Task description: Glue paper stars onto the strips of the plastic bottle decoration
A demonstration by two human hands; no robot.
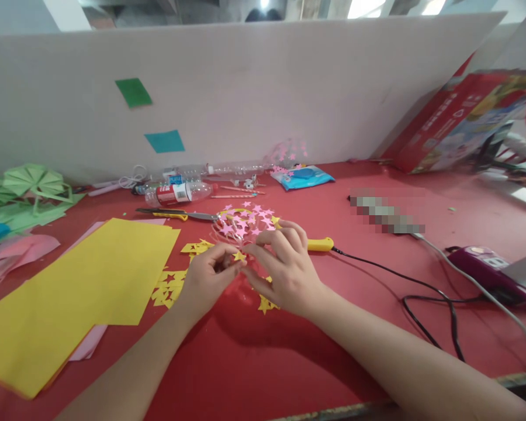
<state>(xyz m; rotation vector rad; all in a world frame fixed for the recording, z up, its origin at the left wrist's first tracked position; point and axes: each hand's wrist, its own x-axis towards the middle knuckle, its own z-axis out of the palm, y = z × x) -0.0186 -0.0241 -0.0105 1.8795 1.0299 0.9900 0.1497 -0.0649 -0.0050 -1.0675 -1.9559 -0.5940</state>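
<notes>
A small yellow paper star (239,256) is pinched between the thumb and forefinger of my left hand (208,278). From the other side, the curled fingertips of my right hand (289,266) close in on the same star; their exact contact is partly hidden. Just beyond both hands lies a bunch of pink paper stars (243,223) on thin clear strands, with a yellow star (275,221) among them. Cut yellow paper scraps (169,287) with star-shaped holes lie by my left wrist. More yellow stars (266,303) lie under my right hand.
Yellow paper sheets (83,280) cover the left side. Scissors (201,216), a utility knife (162,213) and plastic bottles (179,193) lie behind. A yellow-handled corded tool (320,244) trails a black cable (390,269). A blue packet (304,176) sits near the white partition (245,93).
</notes>
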